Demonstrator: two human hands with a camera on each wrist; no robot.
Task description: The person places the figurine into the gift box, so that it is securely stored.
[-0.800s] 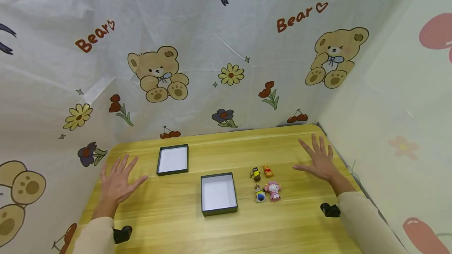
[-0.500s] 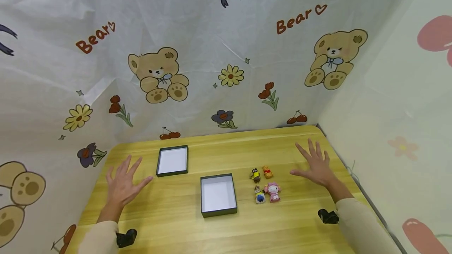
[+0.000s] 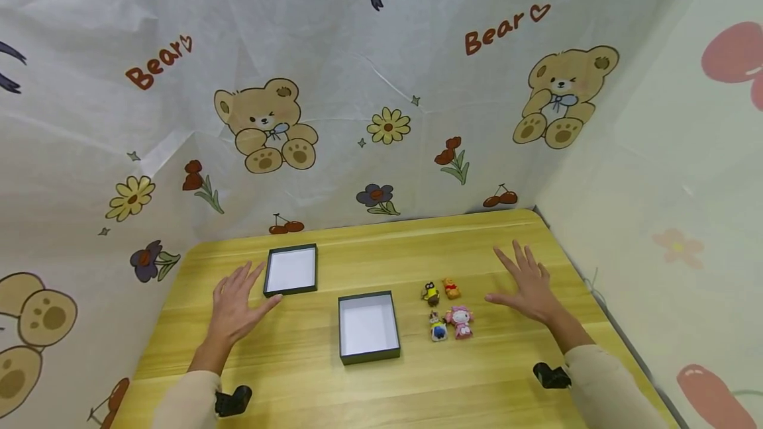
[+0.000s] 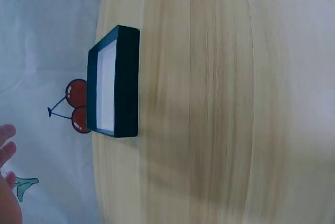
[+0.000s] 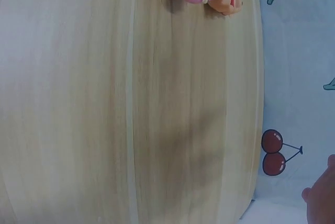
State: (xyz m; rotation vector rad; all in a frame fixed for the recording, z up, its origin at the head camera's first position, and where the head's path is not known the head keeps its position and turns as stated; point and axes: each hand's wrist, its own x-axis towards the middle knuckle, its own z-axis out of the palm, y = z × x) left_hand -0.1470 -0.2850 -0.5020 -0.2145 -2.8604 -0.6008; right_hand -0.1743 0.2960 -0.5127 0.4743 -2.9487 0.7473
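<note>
My left hand hovers over the left of the table with fingers spread, its fingertips near the shallow dark-edged box lid. To the right, my right hand is also spread and holds nothing. Left of that hand stand small toy figurines: a pink one, a bear in a red top, a yellow-and-brown one with big dark eyes, and one with a blue front. An open box with a white inside lies between the hands, left of the figurines.
The wood-grain table meets a white wall sheet printed with bears and flowers at its back edge. A pale sheet hangs along the right side. Dark wrist cameras show beside both sleeves.
My left hand has moved right, toward the lid. My right hand has shifted slightly left, toward the figurines. The boxes and figurines have stayed in place.
</note>
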